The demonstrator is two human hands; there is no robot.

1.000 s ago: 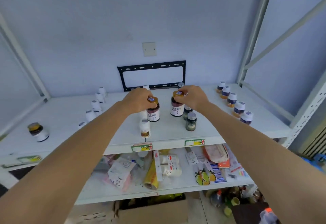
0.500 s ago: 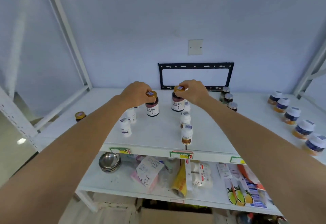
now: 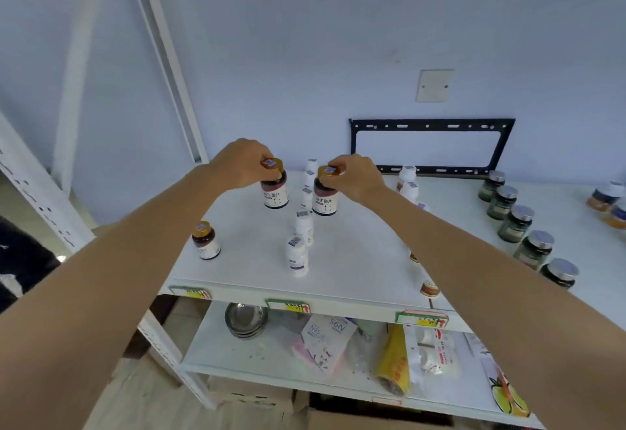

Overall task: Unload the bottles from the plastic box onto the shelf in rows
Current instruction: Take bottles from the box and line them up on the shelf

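Your view has swung left; each hand point(image 3: 242, 165) point(image 3: 355, 177) grips a brown bottle point(image 3: 274, 189) point(image 3: 326, 195) by its cap, upright, with the lone matching bottle point(image 3: 205, 240) nearer your left.

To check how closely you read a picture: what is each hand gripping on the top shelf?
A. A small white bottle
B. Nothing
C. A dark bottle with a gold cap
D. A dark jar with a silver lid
C: the left hand and the right hand each grip the cap of a gold-capped dark bottle, the left one, the right one.
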